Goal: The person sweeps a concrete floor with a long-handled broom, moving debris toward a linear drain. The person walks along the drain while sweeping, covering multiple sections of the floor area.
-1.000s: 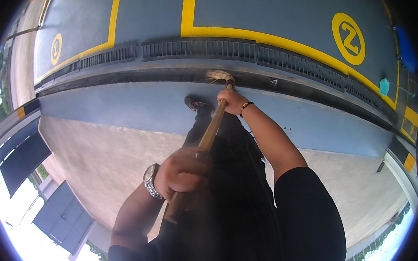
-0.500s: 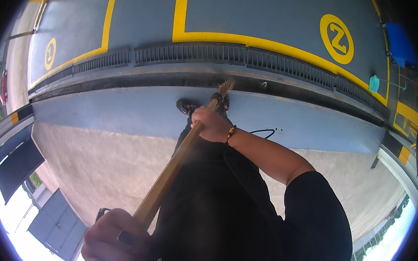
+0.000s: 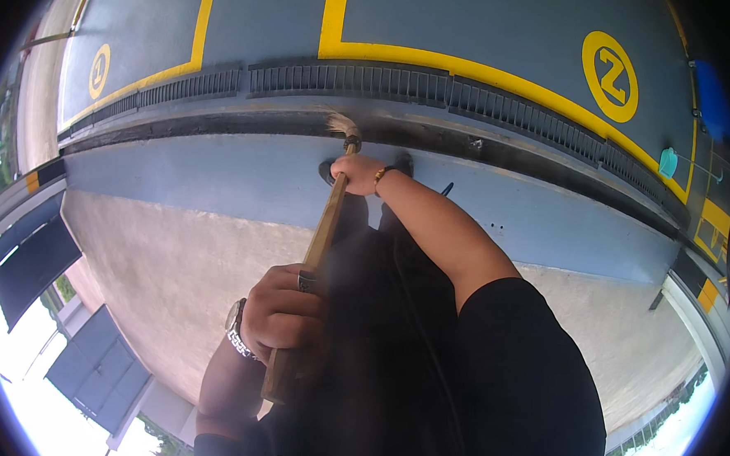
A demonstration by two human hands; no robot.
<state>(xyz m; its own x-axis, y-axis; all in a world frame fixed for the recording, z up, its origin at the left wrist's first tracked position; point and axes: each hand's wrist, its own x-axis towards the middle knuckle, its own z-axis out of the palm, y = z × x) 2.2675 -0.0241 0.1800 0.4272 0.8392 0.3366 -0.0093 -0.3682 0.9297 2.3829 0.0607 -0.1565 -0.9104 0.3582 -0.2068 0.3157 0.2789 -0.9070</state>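
A broom with a squared wooden handle slants away from me, its pale bristles over a long dark channel in the floor. Nearer my body, my left hand, with a ring and a wristwatch, is wrapped round the handle near its top end. Lower down the handle, close to the bristles, my right hand grips it, a beaded bracelet on the wrist. My shoes are partly hidden behind the right hand and forearm.
Black slotted drain grates run beyond the channel, before a grey floor with yellow lines. A teal long-handled dustpan or scoop stands far right, near a blue object. Grey panels stand at left.
The bristles have swung left along the channel. My left hand has moved forward and right with the handle's top end, now visible. My right hand has shifted slightly forward and left.
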